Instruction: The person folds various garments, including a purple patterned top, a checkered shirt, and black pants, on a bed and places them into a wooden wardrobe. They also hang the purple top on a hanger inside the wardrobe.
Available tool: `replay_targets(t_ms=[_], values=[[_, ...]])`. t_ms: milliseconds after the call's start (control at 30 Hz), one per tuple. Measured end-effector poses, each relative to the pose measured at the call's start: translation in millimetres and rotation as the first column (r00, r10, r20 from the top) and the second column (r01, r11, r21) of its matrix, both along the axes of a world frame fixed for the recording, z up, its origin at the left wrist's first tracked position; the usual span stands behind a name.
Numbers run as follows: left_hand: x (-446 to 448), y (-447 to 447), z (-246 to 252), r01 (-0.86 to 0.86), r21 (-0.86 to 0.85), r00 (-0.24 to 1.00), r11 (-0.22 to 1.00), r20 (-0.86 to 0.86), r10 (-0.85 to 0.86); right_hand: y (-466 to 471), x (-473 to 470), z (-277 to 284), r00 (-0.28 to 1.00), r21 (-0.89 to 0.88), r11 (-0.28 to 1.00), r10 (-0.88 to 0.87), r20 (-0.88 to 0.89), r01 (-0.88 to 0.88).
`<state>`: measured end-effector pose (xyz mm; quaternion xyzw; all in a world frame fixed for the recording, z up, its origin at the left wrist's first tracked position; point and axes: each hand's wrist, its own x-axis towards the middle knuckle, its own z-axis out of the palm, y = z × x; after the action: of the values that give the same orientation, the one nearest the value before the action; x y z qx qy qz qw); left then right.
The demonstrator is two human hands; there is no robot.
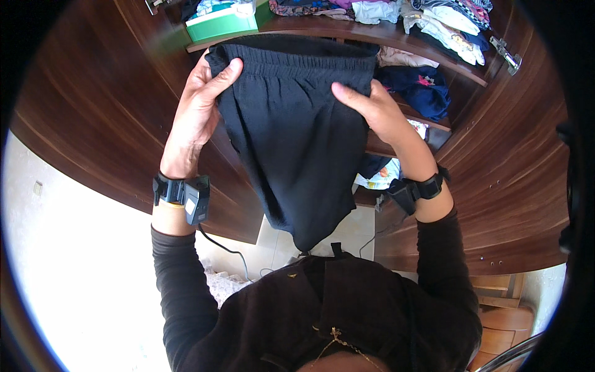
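Note:
A black garment with a gathered elastic waistband (pixel 297 135) hangs between my two hands, its waist opening at the top. My left hand (pixel 204 93) grips the waistband's left end, thumb on the near side and fingers mostly hidden behind the cloth. At the right end, my right hand (pixel 372 104) holds the band the same way, thumb in front. The cloth narrows downward to a point just above my torso. Each wrist wears a black strap with a small device, and a cable runs from the left one.
An open wardrobe with dark wood shelves (pixel 316 29) stands in front, holding piles of folded clothes (pixel 446 28) and a green box (pixel 222 29). Its dark wood doors (pixel 102 102) spread to both sides. A navy garment (pixel 420 90) lies on a lower shelf.

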<state>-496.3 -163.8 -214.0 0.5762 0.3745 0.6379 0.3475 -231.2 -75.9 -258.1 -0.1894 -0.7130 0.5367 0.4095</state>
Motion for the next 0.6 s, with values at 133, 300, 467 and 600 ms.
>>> replay_targets(t_ms=[133,300,467,600], values=[[-7,-5,-12,0.054,-0.234,0.990,0.971,-0.111,-0.082,-9,-3,10,0.998,0.144,0.989,-0.020,-0.052,0.028],[-15,-22,-5,0.059,-0.310,0.996,0.949,-0.046,-0.077,-12,7,-5,0.985,-0.129,0.979,0.150,-0.083,-0.159],[14,-32,11,0.243,-0.212,0.964,0.947,0.162,-0.211,11,2,-52,0.507,-0.316,0.437,0.442,-0.740,-0.842],[24,-19,29,0.276,-0.220,0.932,0.935,0.299,-0.205,-22,-18,-129,0.635,-0.559,0.313,0.262,-0.727,-0.768]])
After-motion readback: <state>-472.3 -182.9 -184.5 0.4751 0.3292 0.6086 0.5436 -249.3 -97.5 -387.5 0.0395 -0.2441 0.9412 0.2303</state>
